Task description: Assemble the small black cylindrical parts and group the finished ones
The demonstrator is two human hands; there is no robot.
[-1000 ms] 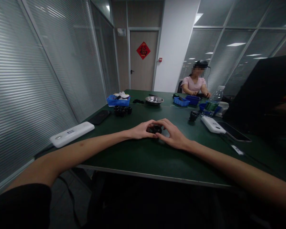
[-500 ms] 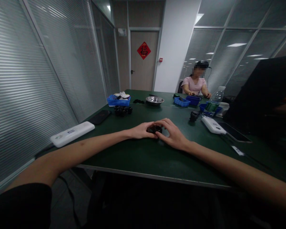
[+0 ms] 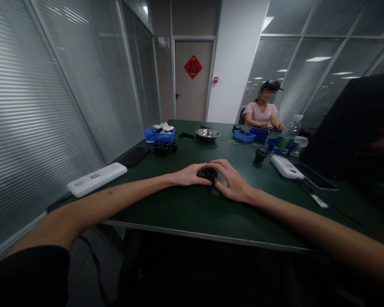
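A small black object is pinched between the curled fingers of left hand and right hand.

Left hand and right hand are covering parts of the black piece, right forearm and dark panel are running off the right edge, bottle is blocking some blue bin, and metal bowl contents are showing too small to ID.
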